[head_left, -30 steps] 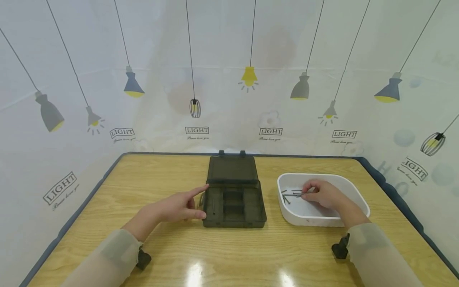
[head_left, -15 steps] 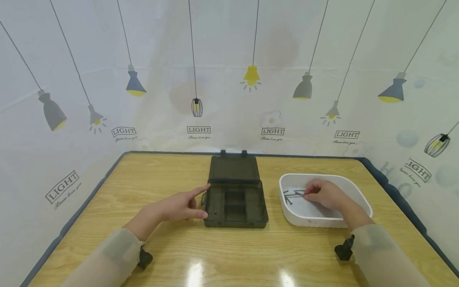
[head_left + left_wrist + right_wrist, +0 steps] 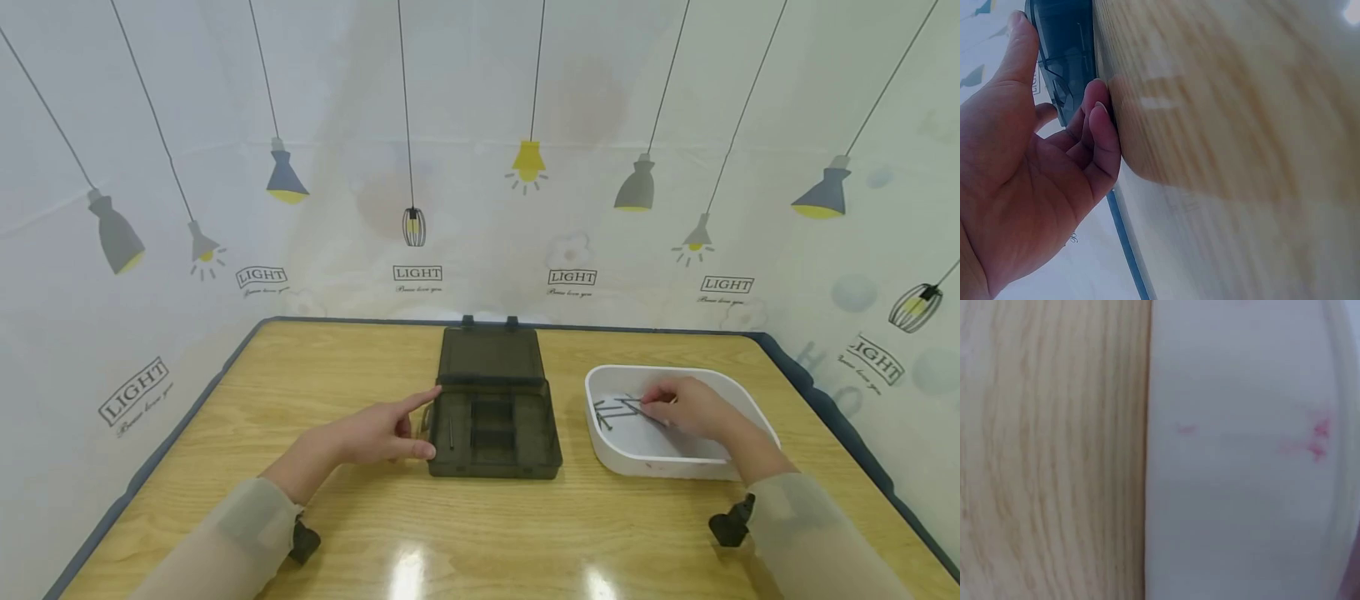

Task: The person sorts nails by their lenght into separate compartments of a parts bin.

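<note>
A dark translucent compartment box [image 3: 491, 470] lies on the table with its lid [image 3: 491, 354] folded back. One long thin screw [image 3: 452, 433] is in its left compartment. My left hand [image 3: 375, 433] is at the box's left side, index fingertip at the rear corner and thumb at the front corner. In the left wrist view its other fingers bend loosely and hold nothing. My right hand [image 3: 693, 408] reaches into a white tray [image 3: 667, 467], thumb and index finger pinching at the end of a screw [image 3: 632, 407]. Several more screws [image 3: 604, 421] lie by the tray's left wall.
The wooden table [image 3: 480, 533] has a dark edge strip against a wall covering [image 3: 480, 250] printed with lamps. Box and tray stand apart, with bare wood between them. The right wrist view shows mostly the tray's outer wall [image 3: 1229, 506], with red smudges.
My right hand has shifted slightly right in the tray, and the screws near its fingertips have changed position, now spread more apart. My left hand has stayed at the box.
</note>
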`<state>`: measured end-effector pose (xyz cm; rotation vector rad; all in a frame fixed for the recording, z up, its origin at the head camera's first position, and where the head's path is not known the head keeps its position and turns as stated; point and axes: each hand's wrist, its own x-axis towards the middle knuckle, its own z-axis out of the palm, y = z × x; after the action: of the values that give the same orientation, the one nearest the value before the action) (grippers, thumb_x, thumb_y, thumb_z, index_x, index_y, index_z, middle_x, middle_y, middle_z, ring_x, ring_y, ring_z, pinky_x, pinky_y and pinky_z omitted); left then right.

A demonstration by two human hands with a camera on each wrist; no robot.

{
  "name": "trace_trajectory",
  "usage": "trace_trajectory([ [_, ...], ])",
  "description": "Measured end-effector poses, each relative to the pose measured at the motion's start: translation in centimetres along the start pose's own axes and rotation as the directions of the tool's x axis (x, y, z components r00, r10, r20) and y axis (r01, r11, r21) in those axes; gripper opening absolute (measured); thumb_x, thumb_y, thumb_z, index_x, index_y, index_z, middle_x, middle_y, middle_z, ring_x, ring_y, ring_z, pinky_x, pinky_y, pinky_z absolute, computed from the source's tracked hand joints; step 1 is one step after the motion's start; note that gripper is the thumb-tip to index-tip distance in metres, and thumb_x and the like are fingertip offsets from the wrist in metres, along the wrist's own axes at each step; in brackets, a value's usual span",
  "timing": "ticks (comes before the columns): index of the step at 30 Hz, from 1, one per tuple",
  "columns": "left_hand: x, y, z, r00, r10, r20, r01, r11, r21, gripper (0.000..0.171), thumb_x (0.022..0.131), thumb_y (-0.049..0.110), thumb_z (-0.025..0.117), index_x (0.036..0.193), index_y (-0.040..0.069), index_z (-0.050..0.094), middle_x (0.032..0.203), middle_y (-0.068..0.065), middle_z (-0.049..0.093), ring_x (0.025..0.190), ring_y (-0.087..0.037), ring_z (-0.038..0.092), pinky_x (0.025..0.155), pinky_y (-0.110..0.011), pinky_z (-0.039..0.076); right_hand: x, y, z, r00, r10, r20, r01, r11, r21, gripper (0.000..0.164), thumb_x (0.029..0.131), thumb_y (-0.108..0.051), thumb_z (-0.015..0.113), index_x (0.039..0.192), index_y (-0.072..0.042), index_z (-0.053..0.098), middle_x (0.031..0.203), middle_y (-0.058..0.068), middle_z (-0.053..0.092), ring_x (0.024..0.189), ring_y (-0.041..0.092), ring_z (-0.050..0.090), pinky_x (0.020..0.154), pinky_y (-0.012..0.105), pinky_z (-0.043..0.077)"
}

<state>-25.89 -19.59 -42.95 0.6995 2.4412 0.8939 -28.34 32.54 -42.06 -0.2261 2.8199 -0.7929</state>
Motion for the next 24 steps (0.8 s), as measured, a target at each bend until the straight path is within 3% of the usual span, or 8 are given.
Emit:
trace_trajectory([
  [10, -0.1, 0.2, -0.1, 1.000, -0.003, -0.001, 0.003, 1.000, -0.004, 0.102, 0.102, 0.051, 0.077, 0.179, 0.029, 0.014, 0.091, -0.005, 0.069, 0.077, -0.019, 0.061, 0.071, -0.037, 0.049, -0.7, -2.6, -0.2, 1.000, -0.018, -0.019, 0.020, 0.991, 0.130, 0.029, 0.109, -0.031, 0.070, 0.127, -0.008, 0.073, 0.117, 0.011, 0.072, 0.091, 0.022, 0.064, 0.075, 0.032, 0.054],
  [17, 0.0, 0.2, 0.0, 1.000, 0.002, -0.002, -0.002, 1.000, -0.003, 0.102, 0.102, 0.050, 0.078, 0.179, 0.027, 0.014, 0.090, -0.005, 0.069, 0.077, -0.019, 0.061, 0.071, -0.037, 0.048, -1.2, -6.2, 0.3, 0.992, -0.099, -0.077, 0.114, 0.969, 0.218, 0.030, 0.109, -0.029, 0.071, 0.127, -0.005, 0.072, 0.116, 0.015, 0.072, 0.084, 0.024, 0.065, 0.069, 0.033, 0.056],
  [24, 0.0, 0.2, 0.0, 1.000, -0.003, -0.003, 0.003, 1.000, -0.005, 0.102, 0.102, 0.051, 0.078, 0.179, 0.027, 0.015, 0.091, -0.005, 0.069, 0.078, -0.019, 0.061, 0.072, -0.037, 0.048, -0.9, -9.7, 1.3, 0.980, -0.181, -0.081, 0.197, 0.934, 0.297, 0.028, 0.109, -0.029, 0.072, 0.124, -0.007, 0.071, 0.110, 0.013, 0.072, 0.083, 0.024, 0.067, 0.075, 0.038, 0.062],
])
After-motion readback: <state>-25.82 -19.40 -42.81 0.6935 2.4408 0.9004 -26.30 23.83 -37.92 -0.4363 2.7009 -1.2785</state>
